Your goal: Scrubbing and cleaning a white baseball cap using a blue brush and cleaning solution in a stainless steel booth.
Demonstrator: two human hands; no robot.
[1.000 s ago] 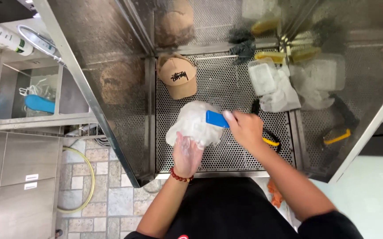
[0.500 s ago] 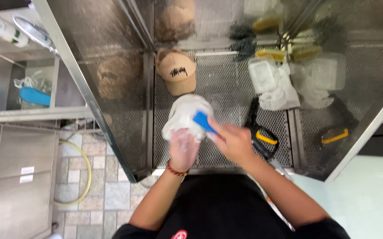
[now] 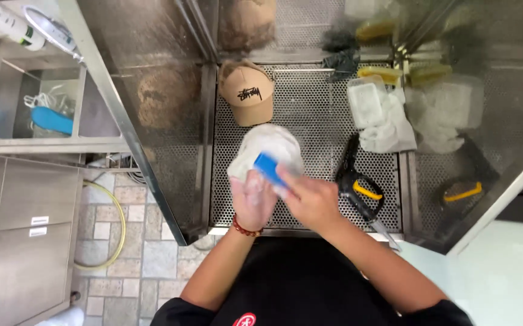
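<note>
- A white cap, sudsy and pale, sits in the middle of a perforated steel tray, just far of my two hands.
- My left hand is closed around the cap's near edge, holding it steady; a red bead bracelet circles that wrist.
- My right hand is clamped on a blue brush, its head pressed against the cap's near right side. The two hands sit close together, almost touching.
- I judge the step in hand to be scrubbing: one hand braces the cap, the other works the brush over the cloth.
- The next move, I judge, calls for a firm left grip and for turning the cap, so the brush meets cloth it has not yet covered.
- Far of the white cap lies a tan cap with a dark mark on its front.
- Right of my hands lies a black spray gun with a yellow trigger.
- Far right, a clear tub rests beside white rags.
- Far left, a shelf holds a blue insole.
</note>
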